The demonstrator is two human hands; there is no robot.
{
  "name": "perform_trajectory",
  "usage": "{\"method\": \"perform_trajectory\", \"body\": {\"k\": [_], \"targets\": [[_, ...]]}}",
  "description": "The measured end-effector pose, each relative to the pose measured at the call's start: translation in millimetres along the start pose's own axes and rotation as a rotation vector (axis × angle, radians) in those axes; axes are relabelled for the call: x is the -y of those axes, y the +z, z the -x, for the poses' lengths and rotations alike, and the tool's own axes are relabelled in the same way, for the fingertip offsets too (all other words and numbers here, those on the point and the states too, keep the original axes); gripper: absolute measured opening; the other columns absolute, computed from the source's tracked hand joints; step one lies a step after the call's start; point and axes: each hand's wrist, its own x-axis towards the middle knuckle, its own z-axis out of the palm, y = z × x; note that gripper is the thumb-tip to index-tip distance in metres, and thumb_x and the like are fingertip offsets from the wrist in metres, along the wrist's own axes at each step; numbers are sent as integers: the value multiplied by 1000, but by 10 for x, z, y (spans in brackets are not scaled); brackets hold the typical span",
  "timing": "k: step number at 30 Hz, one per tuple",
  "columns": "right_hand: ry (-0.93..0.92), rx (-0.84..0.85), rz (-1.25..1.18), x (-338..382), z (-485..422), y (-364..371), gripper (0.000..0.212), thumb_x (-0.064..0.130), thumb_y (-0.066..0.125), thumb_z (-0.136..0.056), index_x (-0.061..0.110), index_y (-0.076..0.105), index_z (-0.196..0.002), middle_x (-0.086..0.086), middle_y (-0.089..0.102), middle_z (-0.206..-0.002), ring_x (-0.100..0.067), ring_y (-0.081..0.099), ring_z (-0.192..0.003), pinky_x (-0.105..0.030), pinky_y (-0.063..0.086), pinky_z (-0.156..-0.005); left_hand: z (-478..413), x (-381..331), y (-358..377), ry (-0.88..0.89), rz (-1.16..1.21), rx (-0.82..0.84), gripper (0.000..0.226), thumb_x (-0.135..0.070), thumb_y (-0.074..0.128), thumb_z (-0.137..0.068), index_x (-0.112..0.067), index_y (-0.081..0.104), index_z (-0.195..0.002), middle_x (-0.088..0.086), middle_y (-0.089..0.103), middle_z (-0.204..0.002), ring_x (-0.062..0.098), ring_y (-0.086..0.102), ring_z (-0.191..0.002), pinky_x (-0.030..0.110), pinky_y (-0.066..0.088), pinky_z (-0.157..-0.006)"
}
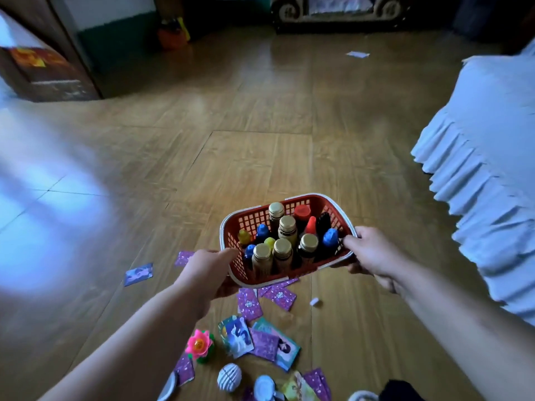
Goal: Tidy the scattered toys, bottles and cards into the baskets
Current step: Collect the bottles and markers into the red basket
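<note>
The bottle part of the job looks done. The red basket [249, 219] sits in the lower middle of the frame, held clear of the floor [260, 111], and it is packed with upright bottles [282, 250], some gold-capped and some with coloured tops. The left hand [208, 273] grips the basket's left rim with its thumb over the edge. The right hand [373, 250] grips the right rim the same way, with its fingers [359, 269] curled underneath.

Much remains on the floor. Purple-backed and picture cards [249, 303] lie scattered below the basket, a lone card [138, 274] lies at lower left, and another pale slip [357, 54] lies far off at upper right. A pink flower toy [199, 345] and a striped ball [229, 377] wait near the bottom edge, with a small white piece [314, 301] beside the cards.

The bottom edge cuts off several things. A round white object [263, 386] cannot be identified, and a white curved rim [362, 396] at lower right may be a second basket. The left fingers under the basket are hidden, and the basket covers some cards. The frilled bed skirt [477, 169] on the right could conceal more, and the upper left of the frame is blurred.
</note>
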Motion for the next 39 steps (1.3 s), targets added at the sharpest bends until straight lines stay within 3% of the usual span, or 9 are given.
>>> {"method": "perform_trajectory", "body": {"k": [4,8,15,18,21,24,28,35,39], "targets": [[-3,-117,-50,68,259,-360,18,14,46,-87,12,62,-81,-6,64,-71,-21,61,-59,-26,46,-50,200,-224,160,54,-57,121,23,-23,62,-94,-1,68,-96,14,74,-73,19,66,-55,30,52,-54],[31,-190,-108,96,491,-680,22,25,48,-77,12,64,-86,-9,69,-79,-28,72,-70,-35,42,-63,420,-459,321,136,-95,200,21,-13,58,-95,5,69,-93,19,72,-72,22,63,-55,30,52,-55],[9,-392,-303,207,959,-1355,15,15,52,-90,11,64,-82,-15,65,-88,-36,72,-79,-21,47,-43,879,-841,794,208,-58,337,17,-8,55,-95,3,66,-94,17,72,-69,17,65,-49,24,50,-42],[18,-462,-353,202,1100,-1662,16,20,55,-83,8,63,-90,-20,70,-93,-33,73,-72,-26,47,-58,1042,-1014,1051,223,-30,393,15,-7,55,-94,5,65,-95,17,70,-67,16,64,-46,22,49,-40],[3,-541,-391,200,1243,-1977,17,17,52,-88,4,63,-93,-23,71,-89,-30,73,-68,-24,50,-48,1206,-1197,1355,258,-25,428,15,-5,54,-94,5,64,-90,14,67,-58,15,61,-40,21,47,-37],[-4,-631,-439,197,1444,-2295,23,19,52,-88,3,65,-97,-19,74,-81,-29,73,-68,-27,52,-54,1413,-1371,1721,277,-23,505,15,-6,53,-95,3,63,-88,11,64,-52,13,58,-37,19,45,-36],[-33,-785,-552,117,1709,-2678,18,22,51,-95,7,62,-97,-15,72,-73,-24,70,-57,-22,47,-40,1662,-1522,2175,284,-7,587,14,-5,55,-94,1,61,-84,7,63,-48,11,58,-36,19,46,-36],[-37,-1022,-638,-205,2223,-3193,16,29,45,-98,17,56,-95,-12,69,-80,-25,69,-61,-21,44,-38,2139,-1579,2968,298,-72,762,10,-7,56,-93,1,61,-89,9,64,-57,12,60,-38,19,46,-36],[3,-1146,-682,-438,2490,-3415,25,33,42,-101,15,58,-97,-10,69,-71,-24,68,-60,-25,45,-41,2482,-1499,3396,263,-74,861,12,-8,55,-96,2,59,-91,12,64,-62,15,62,-38,20,47,-35]]}}
